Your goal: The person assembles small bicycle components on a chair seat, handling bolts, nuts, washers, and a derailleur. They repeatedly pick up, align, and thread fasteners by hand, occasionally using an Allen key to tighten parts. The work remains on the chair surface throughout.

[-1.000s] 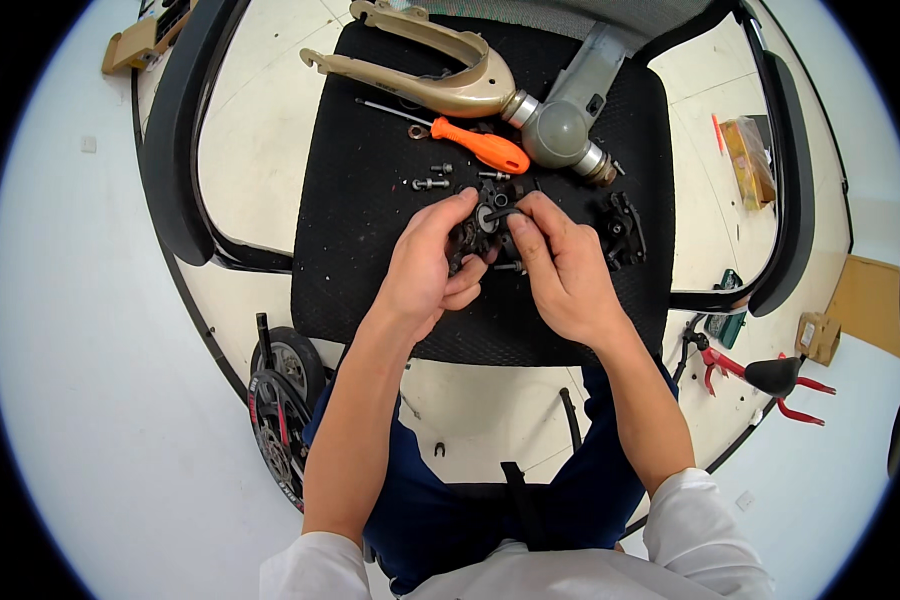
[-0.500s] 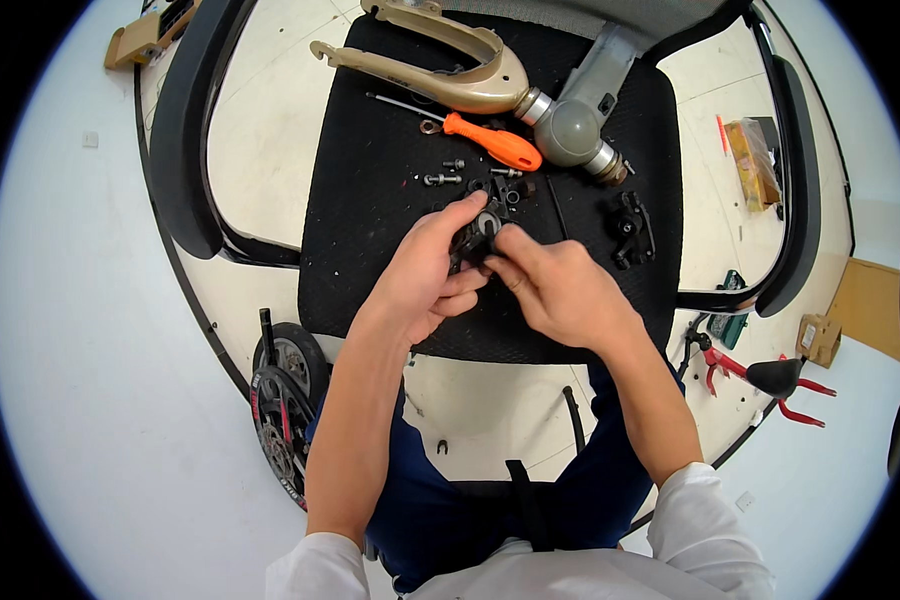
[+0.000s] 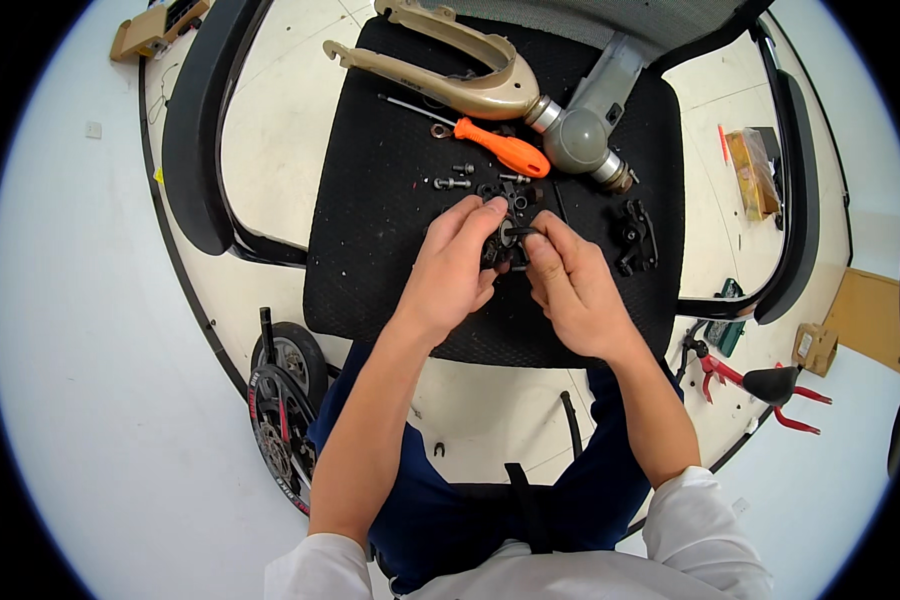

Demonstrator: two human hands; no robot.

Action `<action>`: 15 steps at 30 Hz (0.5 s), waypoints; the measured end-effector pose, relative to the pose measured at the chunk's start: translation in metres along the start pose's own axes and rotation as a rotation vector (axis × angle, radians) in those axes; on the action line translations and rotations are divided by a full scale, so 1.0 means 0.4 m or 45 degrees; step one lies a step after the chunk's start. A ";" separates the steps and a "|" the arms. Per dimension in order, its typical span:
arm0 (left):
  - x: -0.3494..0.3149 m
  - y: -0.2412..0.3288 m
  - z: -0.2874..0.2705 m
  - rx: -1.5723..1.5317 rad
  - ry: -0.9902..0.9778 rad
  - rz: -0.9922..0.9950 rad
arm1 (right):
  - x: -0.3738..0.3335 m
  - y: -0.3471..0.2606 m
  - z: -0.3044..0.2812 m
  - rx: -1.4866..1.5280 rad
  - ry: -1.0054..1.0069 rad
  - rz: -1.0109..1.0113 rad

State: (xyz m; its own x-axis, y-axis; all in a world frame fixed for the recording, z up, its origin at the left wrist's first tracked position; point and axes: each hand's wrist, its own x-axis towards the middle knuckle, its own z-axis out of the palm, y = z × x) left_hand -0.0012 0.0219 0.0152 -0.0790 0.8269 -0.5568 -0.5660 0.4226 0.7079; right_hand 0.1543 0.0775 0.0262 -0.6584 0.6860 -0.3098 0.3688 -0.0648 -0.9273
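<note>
My left hand (image 3: 448,262) grips a black bicycle brake caliper (image 3: 503,246) above the front half of the seat, with the thumb along its top. The fingers cover much of it. My right hand (image 3: 573,280) pinches a thin black hex key (image 3: 522,232) between thumb and forefinger, and the key's short end reaches to the round face of the caliper. Just beyond my hands lie several small bolts (image 3: 454,183) and black metal parts (image 3: 518,197). A second black brake caliper (image 3: 634,237) rests to the right of my right hand.
On the black chair seat (image 3: 380,240) lie a beige fork (image 3: 470,90) joined to a grey frame piece (image 3: 578,138), and an orange-handled screwdriver (image 3: 505,148). Armrests (image 3: 195,130) flank the seat. A wheel (image 3: 295,360) stands at lower left; a red frame (image 3: 735,375) lies at right.
My right hand has drawn slightly right, apart from the left, so the hex key shows between them. The caliper in my left hand has shifted a little right. The whole view has shifted slightly.
</note>
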 end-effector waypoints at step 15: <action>-0.013 0.032 -0.010 0.054 -0.081 -0.306 | -0.012 -0.004 -0.018 -0.798 0.108 -0.596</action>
State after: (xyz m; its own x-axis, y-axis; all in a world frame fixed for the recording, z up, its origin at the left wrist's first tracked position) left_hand -0.0112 0.0216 0.0253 0.1062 0.7218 -0.6839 -0.5269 0.6241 0.5769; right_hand 0.1617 0.0795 0.0306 -0.7938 0.5954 0.1243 0.3831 0.6481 -0.6582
